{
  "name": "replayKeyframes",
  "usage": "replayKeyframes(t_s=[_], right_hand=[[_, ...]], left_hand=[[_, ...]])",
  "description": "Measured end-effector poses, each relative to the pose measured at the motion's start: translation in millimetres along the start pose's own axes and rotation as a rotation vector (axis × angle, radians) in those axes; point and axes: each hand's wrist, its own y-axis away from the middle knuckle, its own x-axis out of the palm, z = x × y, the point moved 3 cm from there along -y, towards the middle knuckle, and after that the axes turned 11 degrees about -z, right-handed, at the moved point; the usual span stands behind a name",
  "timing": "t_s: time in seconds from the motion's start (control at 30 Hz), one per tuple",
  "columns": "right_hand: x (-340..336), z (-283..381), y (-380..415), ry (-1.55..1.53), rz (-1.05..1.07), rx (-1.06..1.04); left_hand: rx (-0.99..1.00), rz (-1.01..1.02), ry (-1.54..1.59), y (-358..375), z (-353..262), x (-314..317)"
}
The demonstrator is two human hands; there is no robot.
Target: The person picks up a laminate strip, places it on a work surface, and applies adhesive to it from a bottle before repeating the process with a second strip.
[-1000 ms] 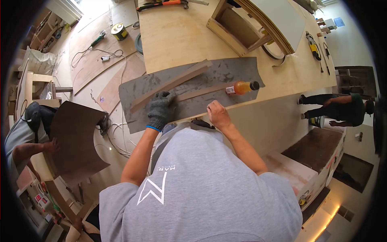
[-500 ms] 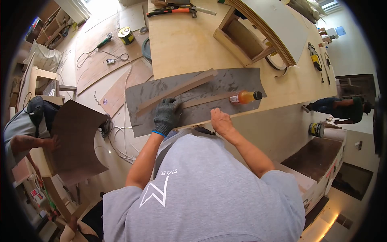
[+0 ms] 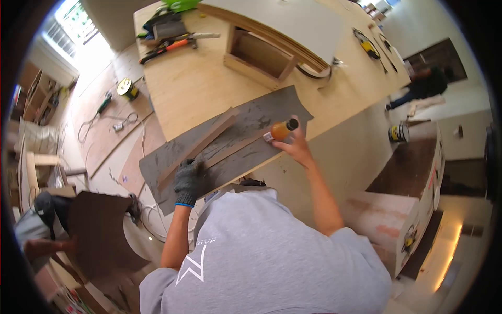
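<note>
My left hand (image 3: 187, 180), in a dark grey knitted glove with a blue cuff, lies on a dark grey sheet (image 3: 266, 107) at the table's near edge. Its fingers are spread beside a long brown strip (image 3: 204, 137). A second thin brown strip (image 3: 235, 150) runs from near the glove to the bottle. My bare right hand (image 3: 298, 149) curves its thumb and fingers around a bottle (image 3: 280, 131) of orange liquid with a black cap. This hand is slightly blurred, and its far fingers are partly hidden.
A wooden box frame (image 3: 259, 55) under a white panel stands on the plywood table (image 3: 183, 94). A hammer (image 3: 167, 49) and a yellow-black tool (image 3: 366, 44) lie there too. At left, a person holds a curved brown sheet (image 3: 99, 230). Another person (image 3: 423, 86) is at far right.
My right hand has moved from the sheet's near edge to the bottle and closed around it. The left hand stays on the sheet. The whole view has turned and shifted.
</note>
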Motion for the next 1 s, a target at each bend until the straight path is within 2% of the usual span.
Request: replayKeyframes(t_s=[0.03,0.07,0.13,0.17,0.2,0.27,0.33,0.37,0.47,0.5,0.6,0.63,0.73,0.77,0.83,0.9,1.0], right_hand=[[16.2,12.4,-13.2,0.069,0.074,-0.014],[31.5,18.0,-18.2,0.075,0.294,0.154],[59.8,29.0,-6.6,-0.038,0.115,0.032],[62.0,54.2,1.9,-0.185,0.202,0.016],[56.6,88.5,12.9,-0.328,0.296,-0.003],[53.0,136.3,36.0,-0.310,0.582,-0.024],[46.4,173.2,50.7,-0.291,0.437,-0.194],[42.6,187.2,50.4,-0.283,0.365,-0.279],[12.4,197.3,28.7,-0.446,0.518,-0.254],[-0.1,206.2,22.1,-0.678,0.637,-0.075],[-10.8,216.7,-1.7,-0.929,0.814,-0.099],[-11.8,227.8,-4.5,-0.986,0.741,-0.123],[-27.1,268.8,-7.6,-1.182,0.862,-0.142],[-32.8,280.8,-8.1,-1.247,0.903,-0.147],[-48.3,297.5,-8.0,-1.264,0.939,-0.289],[-57.4,306.7,-6.0,-1.249,0.958,-0.460],[-60.2,314.4,-6.5,-1.242,0.768,-0.653]], left_hand=[[0.028,0.044,-0.017,-4.6,-4.9,-6.3],[0.047,0.034,0.080,-6.9,-11.6,-13.4],[0.073,-0.009,0.269,-15.3,-31.1,-27.8],[0.073,0.066,0.346,-18.2,-44.7,-32.3],[0.126,0.036,0.390,-21.1,-62.8,-38.6],[0.230,-0.017,0.486,-24.2,-92.9,-47.1],[0.158,0.027,0.689,-22.5,-79.8,-10.5],[-0.035,0.112,0.954,-18.9,-74.3,-3.2],[-0.178,0.429,0.833,-34.4,-95.2,-62.7],[-0.165,0.441,0.929,-36.0,-96.3,-73.3],[-0.016,0.645,1.102,-39.8,-92.2,-78.7],[0.036,0.697,1.043,-44.8,-103.1,-96.7],[0.218,0.697,0.798,-52.6,-124.9,-127.2],[0.190,0.690,0.945,-49.8,-121.3,-116.8],[0.172,0.657,1.077,-45.6,-120.9,-107.3],[0.172,0.579,1.047,-42.9,-123.8,-106.8],[0.194,0.418,0.951,-37.8,-140.2,-119.0]])
